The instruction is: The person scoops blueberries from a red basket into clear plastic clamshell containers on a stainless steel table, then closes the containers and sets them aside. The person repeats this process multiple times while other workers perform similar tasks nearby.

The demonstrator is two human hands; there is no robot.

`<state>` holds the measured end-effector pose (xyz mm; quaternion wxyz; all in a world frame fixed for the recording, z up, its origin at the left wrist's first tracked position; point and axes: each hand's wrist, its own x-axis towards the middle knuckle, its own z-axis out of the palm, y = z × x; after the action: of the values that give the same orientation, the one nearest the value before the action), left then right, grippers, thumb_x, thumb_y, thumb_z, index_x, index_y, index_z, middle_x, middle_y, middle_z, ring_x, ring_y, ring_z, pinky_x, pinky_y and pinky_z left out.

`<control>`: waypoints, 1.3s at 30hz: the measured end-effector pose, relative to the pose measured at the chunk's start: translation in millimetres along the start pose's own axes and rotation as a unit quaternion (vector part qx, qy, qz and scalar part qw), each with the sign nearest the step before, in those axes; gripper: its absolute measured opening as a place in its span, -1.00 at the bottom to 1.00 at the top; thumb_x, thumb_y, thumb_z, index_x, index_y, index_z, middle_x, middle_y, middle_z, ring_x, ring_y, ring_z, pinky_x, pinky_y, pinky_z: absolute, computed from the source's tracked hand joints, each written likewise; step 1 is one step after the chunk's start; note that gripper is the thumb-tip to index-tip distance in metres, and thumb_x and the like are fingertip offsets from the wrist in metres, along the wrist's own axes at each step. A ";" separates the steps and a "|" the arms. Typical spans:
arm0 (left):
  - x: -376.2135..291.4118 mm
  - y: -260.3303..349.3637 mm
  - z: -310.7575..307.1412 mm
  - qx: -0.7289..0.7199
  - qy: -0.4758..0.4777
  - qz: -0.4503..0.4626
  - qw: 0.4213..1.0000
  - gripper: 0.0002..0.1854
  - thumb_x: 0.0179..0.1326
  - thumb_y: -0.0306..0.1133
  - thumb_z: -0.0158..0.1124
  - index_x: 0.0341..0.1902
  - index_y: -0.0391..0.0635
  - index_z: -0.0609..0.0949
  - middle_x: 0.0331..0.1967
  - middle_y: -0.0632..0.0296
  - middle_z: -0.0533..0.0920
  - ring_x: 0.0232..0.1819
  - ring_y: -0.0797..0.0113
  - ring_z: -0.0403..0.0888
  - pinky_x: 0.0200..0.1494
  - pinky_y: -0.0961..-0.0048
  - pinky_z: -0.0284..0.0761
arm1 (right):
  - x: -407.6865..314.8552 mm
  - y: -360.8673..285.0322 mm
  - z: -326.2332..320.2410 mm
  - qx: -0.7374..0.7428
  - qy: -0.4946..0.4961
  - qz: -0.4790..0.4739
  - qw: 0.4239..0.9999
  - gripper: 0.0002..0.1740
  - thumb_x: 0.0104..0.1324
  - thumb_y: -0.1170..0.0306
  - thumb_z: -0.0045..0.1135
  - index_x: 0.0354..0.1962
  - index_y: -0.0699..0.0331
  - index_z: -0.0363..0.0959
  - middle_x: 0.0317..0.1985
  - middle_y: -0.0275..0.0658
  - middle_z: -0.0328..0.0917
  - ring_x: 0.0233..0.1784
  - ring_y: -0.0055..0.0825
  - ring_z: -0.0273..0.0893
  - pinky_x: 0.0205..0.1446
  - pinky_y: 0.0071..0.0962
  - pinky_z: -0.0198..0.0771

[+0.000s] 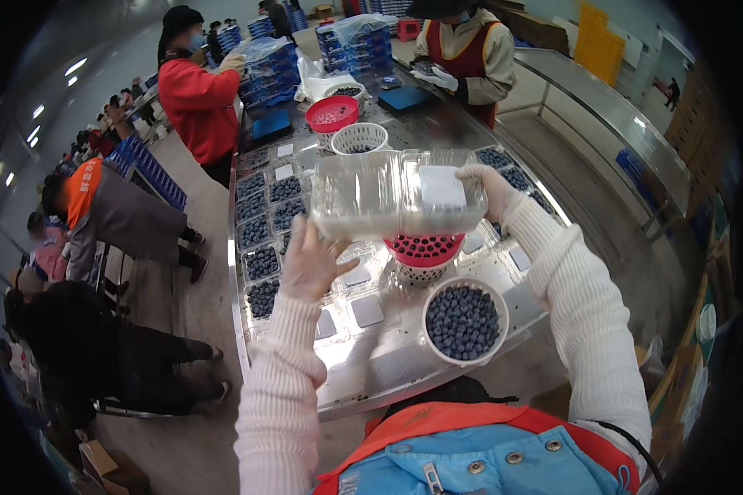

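My right hand [494, 189], gloved, grips the right end of a stack of nested clear plastic clamshell containers [359, 192], raised above the steel table [402, 365]. Close under the stack's left end, my left hand [309, 260] has its fingers spread; whether it touches the plastic is unclear. Below the stack a red sieve [424, 247] with blueberries sits on a white perforated basket [422, 272]. Nearer me stands a white bucket of blueberries [464, 322]. Open clamshells with white pads [366, 310] lie beside my left hand. Filled blueberry punnets [263, 263] line the table's left side.
More punnets [494, 158] lie at the right edge. Farther up stand a white basket [359, 137], a red sieve [332, 113], blue scales [404, 98] and stacked blue cartons [354, 49]. Co-workers stand at both far sides [198, 105], [464, 55]. A steel side table [619, 111] is on the right.
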<state>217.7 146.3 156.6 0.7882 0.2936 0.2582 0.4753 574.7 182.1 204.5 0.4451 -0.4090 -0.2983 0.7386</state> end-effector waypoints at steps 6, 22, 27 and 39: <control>123.1 9.4 12.0 0.106 0.128 -0.009 0.986 0.13 0.12 0.33 0.33 0.62 0.19 -0.03 0.63 0.01 -0.07 0.63 -0.16 -0.24 0.43 -0.50 -0.46 | 146.2 -49.3 -45.3 0.035 -0.009 -0.006 0.999 -0.58 0.35 0.14 0.07 -0.03 0.28 0.55 -0.08 -0.13 0.68 -0.08 -0.20 0.65 0.14 -0.13 0.51; 187.9 2.0 26.2 0.089 0.207 0.047 0.973 0.11 0.05 0.42 0.28 0.57 0.12 0.12 0.57 0.03 0.10 0.60 -0.05 -0.07 0.40 -0.48 -0.28 | 205.6 -36.0 -89.4 0.032 -0.101 -0.066 0.992 -0.55 0.34 0.13 0.04 0.05 0.22 0.53 0.02 -0.20 0.62 0.09 -0.29 0.57 0.10 -0.14 0.53; 138.0 -9.1 89.7 0.003 0.264 0.186 0.946 -0.12 0.15 0.22 0.36 0.44 0.03 0.31 0.48 0.04 0.25 0.50 -0.05 0.18 0.42 -0.46 -0.09 | 106.1 -25.4 -35.9 0.043 -0.132 -0.189 0.972 -0.45 0.21 0.24 0.26 0.12 0.13 0.28 -0.02 -0.23 0.43 -0.07 -0.43 0.39 -0.01 -0.35 0.46; -152.0 -7.5 46.8 -0.001 0.291 0.096 0.952 -0.35 0.21 -0.03 0.22 0.28 -0.21 0.48 0.12 -0.02 0.60 0.11 0.03 0.60 0.15 0.04 0.58 | -67.0 57.2 -19.1 -0.378 -0.433 -0.179 0.798 -0.45 0.18 0.16 0.40 0.05 0.25 0.51 -0.16 -0.18 0.63 0.00 -0.21 0.62 0.11 -0.30 0.49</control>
<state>191.2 -3.6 203.3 0.6297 0.1650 0.4466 0.6139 585.7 98.8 171.8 0.2039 -0.1214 -0.7837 0.5741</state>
